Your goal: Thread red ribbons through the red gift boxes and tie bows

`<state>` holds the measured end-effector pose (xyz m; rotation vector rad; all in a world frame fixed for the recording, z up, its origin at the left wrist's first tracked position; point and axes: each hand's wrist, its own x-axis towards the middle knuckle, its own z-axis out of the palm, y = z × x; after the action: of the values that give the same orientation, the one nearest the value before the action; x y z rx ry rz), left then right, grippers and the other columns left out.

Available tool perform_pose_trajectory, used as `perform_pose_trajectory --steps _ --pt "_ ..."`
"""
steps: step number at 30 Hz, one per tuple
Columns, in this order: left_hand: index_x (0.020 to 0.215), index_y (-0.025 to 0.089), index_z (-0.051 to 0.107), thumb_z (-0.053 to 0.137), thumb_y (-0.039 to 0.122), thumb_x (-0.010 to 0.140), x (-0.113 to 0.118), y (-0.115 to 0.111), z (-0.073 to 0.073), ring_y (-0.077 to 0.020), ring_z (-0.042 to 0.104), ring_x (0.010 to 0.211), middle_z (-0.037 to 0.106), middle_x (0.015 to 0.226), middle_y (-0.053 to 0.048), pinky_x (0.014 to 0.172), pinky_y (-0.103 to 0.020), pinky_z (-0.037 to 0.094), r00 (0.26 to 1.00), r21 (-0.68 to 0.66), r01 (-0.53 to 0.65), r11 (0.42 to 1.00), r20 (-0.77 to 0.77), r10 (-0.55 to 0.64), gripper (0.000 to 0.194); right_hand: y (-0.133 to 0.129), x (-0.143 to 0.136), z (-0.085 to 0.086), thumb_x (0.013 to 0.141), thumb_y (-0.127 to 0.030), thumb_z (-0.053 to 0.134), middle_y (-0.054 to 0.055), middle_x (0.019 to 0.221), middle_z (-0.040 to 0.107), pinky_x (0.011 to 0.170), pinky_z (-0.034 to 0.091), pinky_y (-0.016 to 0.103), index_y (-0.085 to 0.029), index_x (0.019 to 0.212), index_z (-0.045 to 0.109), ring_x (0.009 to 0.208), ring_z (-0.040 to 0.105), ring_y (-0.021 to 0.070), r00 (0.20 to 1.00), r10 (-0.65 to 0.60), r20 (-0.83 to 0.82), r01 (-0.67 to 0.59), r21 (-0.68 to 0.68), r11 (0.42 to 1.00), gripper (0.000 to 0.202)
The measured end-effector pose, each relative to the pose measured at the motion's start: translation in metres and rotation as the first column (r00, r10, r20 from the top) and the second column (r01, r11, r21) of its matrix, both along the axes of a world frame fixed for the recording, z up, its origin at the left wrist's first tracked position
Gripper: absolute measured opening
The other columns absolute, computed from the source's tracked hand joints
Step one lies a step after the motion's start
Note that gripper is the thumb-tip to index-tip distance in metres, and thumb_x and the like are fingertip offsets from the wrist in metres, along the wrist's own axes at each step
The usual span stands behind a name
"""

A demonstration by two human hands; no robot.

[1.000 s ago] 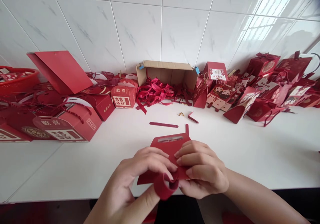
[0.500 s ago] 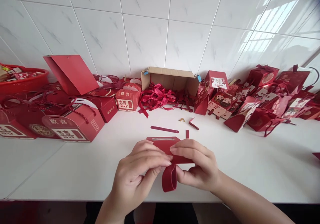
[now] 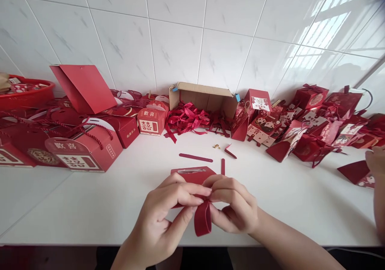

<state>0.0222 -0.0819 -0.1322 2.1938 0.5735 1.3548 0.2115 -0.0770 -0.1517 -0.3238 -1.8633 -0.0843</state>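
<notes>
At the front of the table, a red strap point(image 3: 202, 222) is bent into a loop that hangs toward me at the near edge of a red card box point(image 3: 194, 177). My left hand point(image 3: 167, 212) is closed, its thumb and fingertips pinching the top of the loop from the left. From the right, my right hand point(image 3: 236, 204) pinches the same spot, its thumb beside the loop. The fingers hide where strap and box meet. Just beyond lie two flat red strips, one crosswise point(image 3: 196, 157) and one lengthwise point(image 3: 223, 166).
Small gold-coloured pieces point(image 3: 216, 146) and a folded red strip point(image 3: 230, 153) lie farther back. A cardboard box point(image 3: 207, 88) of red ribbons stands by the tiled wall. Red gift boxes point(image 3: 81, 153) crowd both sides. Another person's hand point(image 3: 378, 161) is at the right edge beside a red box point(image 3: 355, 171).
My fingertips have drawn closer together over the top of the loop, and the red box under them has tilted. Another person's hand with a red box has come in at the right.
</notes>
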Motion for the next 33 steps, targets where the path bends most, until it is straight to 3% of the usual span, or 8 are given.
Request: perform_pose_trajectory --steps 3,7,10,18,23,27,31,33 --pt "0.085 0.023 0.061 0.057 0.007 0.082 0.002 -0.005 0.004 -0.0174 0.065 0.087 0.072 0.094 -0.005 0.081 -0.030 0.052 0.997 -0.198 0.047 0.979 0.066 -0.035 0.017 0.002 0.000 -0.002 0.080 -0.007 0.058 0.010 0.082 0.058 0.061 0.061 0.034 -0.009 0.104 0.058 0.077 0.063 0.0203 1.000 0.024 -0.015 -0.024 0.012 1.000 0.025" --pt "0.084 0.023 0.058 0.064 0.016 0.079 0.008 -0.010 0.009 -0.0157 0.066 0.080 0.070 0.082 -0.002 0.069 -0.023 0.053 0.978 -0.526 0.063 0.848 0.202 0.052 0.011 0.004 -0.001 -0.002 0.079 -0.007 0.058 0.009 0.081 0.058 0.061 0.061 0.034 -0.011 0.104 0.059 0.076 0.063 0.0199 0.999 0.018 -0.032 -0.018 0.026 1.000 0.025" --pt "0.086 0.022 0.054 0.073 0.020 0.072 0.010 -0.010 0.011 -0.0155 0.066 0.073 0.068 0.072 0.001 0.062 -0.021 0.051 0.967 -0.643 0.033 0.765 0.215 0.139 0.024 0.003 -0.002 -0.002 0.078 -0.006 0.060 0.009 0.080 0.059 0.062 0.061 0.034 -0.010 0.102 0.059 0.077 0.064 0.0202 0.998 0.001 -0.057 0.001 0.036 0.999 0.024" --pt "0.089 0.022 0.055 0.077 0.027 0.068 0.007 -0.009 0.006 -0.0193 0.068 0.077 0.068 0.067 0.001 0.069 -0.026 0.053 0.958 -0.631 -0.114 0.768 0.136 0.253 0.031 0.002 0.002 0.004 0.084 -0.012 0.060 0.007 0.081 0.063 0.068 0.059 0.035 -0.014 0.106 0.058 0.077 0.066 0.0185 1.000 0.013 -0.007 -0.014 -0.020 1.000 0.022" --pt "0.095 0.026 0.050 0.076 0.029 0.070 0.009 -0.009 0.007 -0.0212 0.071 0.076 0.070 0.070 0.002 0.062 -0.027 0.056 0.881 -0.647 -0.150 0.747 0.255 0.398 0.036 0.023 0.014 0.006 0.068 -0.040 0.079 0.014 0.107 0.063 0.087 0.053 0.039 -0.016 0.131 0.040 0.102 0.063 0.0228 0.988 0.152 0.037 -0.132 -0.328 0.935 0.078" --pt "0.108 0.029 0.048 0.075 0.030 0.070 0.013 -0.006 0.008 -0.0227 0.069 0.089 0.072 0.086 0.000 0.079 -0.034 0.056 0.830 -0.599 -0.205 0.774 0.313 0.462 0.047 0.037 0.022 -0.003 0.072 -0.033 0.076 0.013 0.106 0.067 0.082 0.054 0.031 -0.016 0.116 0.055 0.096 0.066 0.0202 0.969 0.174 0.176 -0.067 -0.488 0.870 0.051" --pt "0.132 0.032 0.037 0.074 0.029 0.071 0.016 0.001 0.007 -0.0267 0.045 0.129 0.052 0.137 -0.007 0.107 -0.045 0.036 0.817 -0.414 -0.338 0.845 0.315 0.482 0.072 0.057 0.048 -0.007 0.077 -0.032 0.070 0.006 0.092 0.068 0.071 0.056 0.029 -0.018 0.106 0.058 0.080 0.066 0.0177 0.986 -0.132 -0.098 0.076 -0.443 0.893 0.034" --pt "0.130 0.031 0.040 0.072 0.030 0.072 0.015 0.005 0.005 -0.0272 0.041 0.131 0.050 0.138 -0.007 0.108 -0.046 0.034 0.799 -0.416 -0.354 0.837 0.331 0.503 0.066 0.073 0.072 -0.005 0.079 -0.034 0.067 0.006 0.096 0.066 0.075 0.055 0.032 -0.019 0.111 0.054 0.086 0.066 0.0186 0.811 -0.423 -0.405 0.247 -0.419 0.874 0.038"
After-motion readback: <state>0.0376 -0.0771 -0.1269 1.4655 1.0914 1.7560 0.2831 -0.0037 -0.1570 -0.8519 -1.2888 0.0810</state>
